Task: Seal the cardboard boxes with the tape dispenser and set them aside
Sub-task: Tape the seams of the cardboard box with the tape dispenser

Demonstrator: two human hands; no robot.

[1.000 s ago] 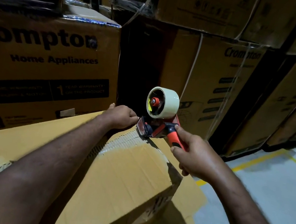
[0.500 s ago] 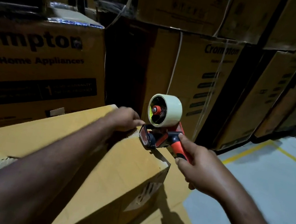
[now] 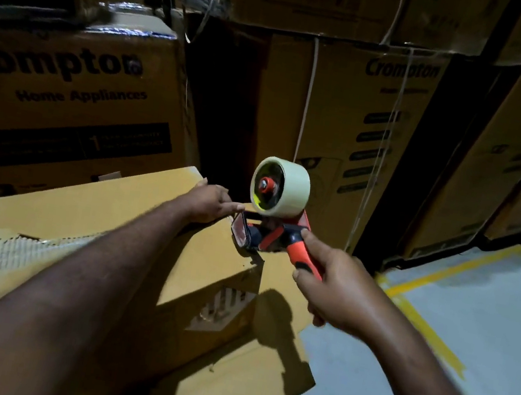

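Cardboard box point(image 3: 96, 212) sealing looks unfinished: right hand point(image 3: 336, 294) grips the tape dispenser point(image 3: 276, 206) at its far edge, left hand point(image 3: 207, 202) presses flat.

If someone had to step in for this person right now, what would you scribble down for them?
Left hand: open, resting on the far edge of the box.
Right hand: grips the handle of the dispenser, whose head sits at that same edge.
Done: no fresh tape visible on the top; the seam is out of sight.
Left: probably run tape along the top, cut it, set the box aside.
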